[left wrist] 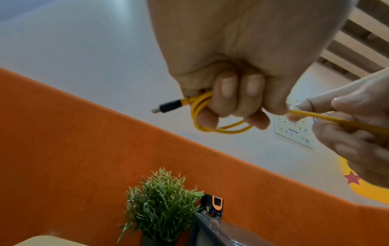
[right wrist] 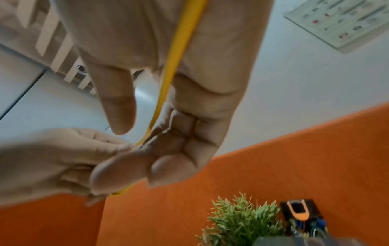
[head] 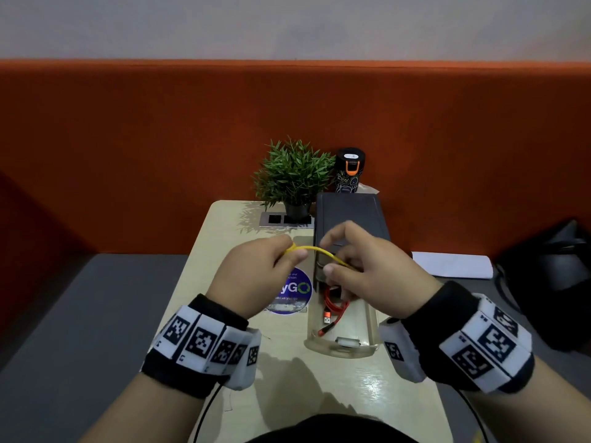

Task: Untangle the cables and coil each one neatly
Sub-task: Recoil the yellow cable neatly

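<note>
A yellow cable (head: 315,249) stretches in the air between my two hands, above the table (head: 224,282). My left hand (head: 256,266) grips a small coil of it: in the left wrist view the yellow loops (left wrist: 223,129) pass round the curled fingers and a black plug (left wrist: 168,106) sticks out to the left. My right hand (head: 367,266) holds the free length, and the cable (right wrist: 174,66) runs down across its palm between thumb and curled fingers. A red cable (head: 334,310) with an orange plug lies bundled in a clear tray (head: 342,346) under my right hand.
At the back of the table stand a green potted plant (head: 294,174), a black patterned can (head: 350,169) and a dark flat case (head: 350,215). A round blue sticker (head: 294,290) lies on the tabletop. An orange partition (head: 160,139) rises behind. White paper (head: 452,263) and a black bag (head: 559,266) lie to the right.
</note>
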`<state>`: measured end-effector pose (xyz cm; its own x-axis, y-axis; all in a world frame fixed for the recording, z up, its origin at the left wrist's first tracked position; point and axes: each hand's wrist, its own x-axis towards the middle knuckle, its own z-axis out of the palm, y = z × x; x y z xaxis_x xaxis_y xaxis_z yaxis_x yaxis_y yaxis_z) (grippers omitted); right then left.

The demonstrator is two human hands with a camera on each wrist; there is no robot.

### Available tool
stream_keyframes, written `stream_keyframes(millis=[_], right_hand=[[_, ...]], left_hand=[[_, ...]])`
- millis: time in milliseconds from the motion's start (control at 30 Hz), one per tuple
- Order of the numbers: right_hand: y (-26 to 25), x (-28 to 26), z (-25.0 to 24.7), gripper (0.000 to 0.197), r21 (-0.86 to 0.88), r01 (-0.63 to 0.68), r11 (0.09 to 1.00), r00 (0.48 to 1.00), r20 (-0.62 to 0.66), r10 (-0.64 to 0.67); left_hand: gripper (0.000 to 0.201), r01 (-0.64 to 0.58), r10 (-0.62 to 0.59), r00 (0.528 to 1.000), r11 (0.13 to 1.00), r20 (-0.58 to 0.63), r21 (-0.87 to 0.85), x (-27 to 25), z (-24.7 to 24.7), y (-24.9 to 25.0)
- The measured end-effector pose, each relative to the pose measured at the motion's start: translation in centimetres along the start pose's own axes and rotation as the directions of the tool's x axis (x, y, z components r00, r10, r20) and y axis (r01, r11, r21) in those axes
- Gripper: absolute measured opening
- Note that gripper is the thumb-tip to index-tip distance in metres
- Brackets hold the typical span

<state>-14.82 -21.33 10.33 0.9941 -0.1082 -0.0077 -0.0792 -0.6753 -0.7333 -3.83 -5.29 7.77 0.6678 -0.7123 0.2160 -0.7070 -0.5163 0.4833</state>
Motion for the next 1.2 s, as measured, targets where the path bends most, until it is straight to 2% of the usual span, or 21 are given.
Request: stream_keyframes(millis=[100, 133, 167, 233, 300, 333, 400, 467, 500, 533, 567, 633, 700, 733, 767, 800, 867, 933, 1033, 1100, 1200], right_hand=[[0.7, 0.3, 0.5, 0.004, -0.087, 0.019, 0.996, 0.995, -0.097, -0.027], [1.0, 0.3, 0.6, 0.001, -0.107, 0.016, 0.994, 0.989, -0.142, -0.031], [1.2, 0.4, 0.8, 0.003, -0.127, 0.014, 0.992, 0.983, -0.179, -0.037], [1.3, 0.4, 1.5, 0.009, -0.159, 0.038, 0.987, 0.971, -0.229, -0.074], [1.1, 0.5, 2.5, 0.018, -0.183, 0.096, 0.978, 0.945, -0.292, -0.147], [1.1, 0.5, 3.1, 0.024, -0.178, 0.127, 0.976, 0.928, -0.326, -0.18], [1.0, 0.5, 4.0, 0.029, -0.135, 0.134, 0.982, 0.911, -0.374, -0.176], [1.0, 0.4, 4.6, 0.035, -0.127, 0.114, 0.985, 0.925, -0.348, -0.152], [0.9, 0.3, 4.8, 0.035, -0.131, 0.105, 0.986, 0.943, -0.301, -0.141], [0.9, 0.2, 5.0, 0.034, -0.137, 0.092, 0.986, 0.962, -0.244, -0.124], [0.9, 0.2, 5.2, 0.033, -0.147, 0.073, 0.986, 0.978, -0.184, -0.1], [1.0, 0.0, 5.7, 0.034, -0.182, 0.044, 0.982, 0.995, -0.078, -0.059], [1.0, -0.2, 5.9, 0.027, -0.23, 0.046, 0.972, 0.997, -0.055, -0.06], [0.9, -0.3, 5.8, 0.021, -0.235, 0.059, 0.97, 0.994, -0.078, -0.08], [0.9, -0.4, 5.4, 0.016, -0.219, 0.071, 0.973, 0.989, -0.109, -0.097], [0.7, -0.5, 4.9, 0.013, -0.194, 0.078, 0.978, 0.984, -0.144, -0.107], [0.4, -0.5, 3.5, 0.008, -0.155, 0.087, 0.984, 0.97, -0.211, -0.119], [0.5, -0.4, 2.1, 0.004, -0.104, 0.107, 0.989, 0.954, -0.271, -0.132], [0.9, 0.1, 1.0, 0.008, 0.042, 0.133, 0.99, 0.95, -0.29, -0.116], [1.1, 0.5, 1.0, 0.01, 0.173, 0.158, 0.972, 0.95, -0.294, -0.102], [1.6, 1.2, 1.3, 0.02, 0.497, 0.136, 0.857, 0.947, -0.319, 0.035]], left_hand=[[0.038, 0.082, -0.082, 0.997, 0.989, 0.007, -0.122, -0.3, -0.5, -0.4], [0.039, 0.112, -0.1, 0.993, 0.959, 0.057, -0.262, -0.5, -0.6, -0.4], [0.039, 0.151, -0.11, 0.987, 0.877, 0.116, -0.457, -0.7, -0.7, -0.2], [0.035, 0.211, -0.063, 0.975, 0.564, 0.213, -0.799, -0.9, -0.7, 0.1], [0.03, 0.173, 0.05, 0.98, 0.242, 0.19, -0.955, -1.0, -0.4, 0.5], [0.028, 0.143, 0.094, 0.984, 0.118, 0.154, -0.983, -1.0, -0.4, 0.8], [0.029, 0.097, 0.118, 0.989, -0.065, 0.088, -0.993, -0.9, -0.3, 1.6], [0.03, 0.062, 0.054, 0.997, -0.198, 0.052, -0.978, -0.6, -0.4, 2.1], [0.03, 0.031, 0.009, 1.0, -0.195, 0.03, -0.98, -0.5, -0.4, 2.2], [0.027, -0.014, -0.029, 1.0, -0.117, -0.01, -0.993, -0.3, -0.4, 2.2], [0.024, -0.065, -0.051, 0.997, 0.026, -0.066, -0.998, -0.2, -0.4, 2.1], [0.023, -0.166, -0.02, 0.982, 0.383, -0.188, -0.909, 0.1, -0.2, 1.7], [0.023, -0.197, 0.068, 0.974, 0.72, -0.215, -0.665, 0.3, 0.0, 1.0], [0.021, -0.191, 0.116, 0.977, 0.848, -0.179, -0.495, 0.5, 0.2, 0.4], [0.018, -0.182, 0.15, 0.981, 0.929, -0.121, -0.321, 0.6, 0.4, -0.1], [0.018, -0.168, 0.157, 0.985, 0.967, -0.069, -0.191, 0.7, 0.6, -0.7], [0.03, -0.145, 0.147, 0.989, 0.977, 0.003, -0.155, 0.4, 0.8, -1.4], [0.042, -0.108, 0.147, 0.985, 0.934, 0.09, -0.341, -0.2, 0.9, -1.5], [0.029, -0.044, 0.159, 0.977, 0.802, 0.141, -0.595, -0.7, 0.9, -0.8], [0.026, 0.025, 0.132, 0.981, 0.648, 0.144, -0.761, -0.7, 1.1, -0.4], [0.034, 0.059, 0.144, 0.983, 0.327, 0.111, -0.943, -0.8, 0.8, 0.3]])
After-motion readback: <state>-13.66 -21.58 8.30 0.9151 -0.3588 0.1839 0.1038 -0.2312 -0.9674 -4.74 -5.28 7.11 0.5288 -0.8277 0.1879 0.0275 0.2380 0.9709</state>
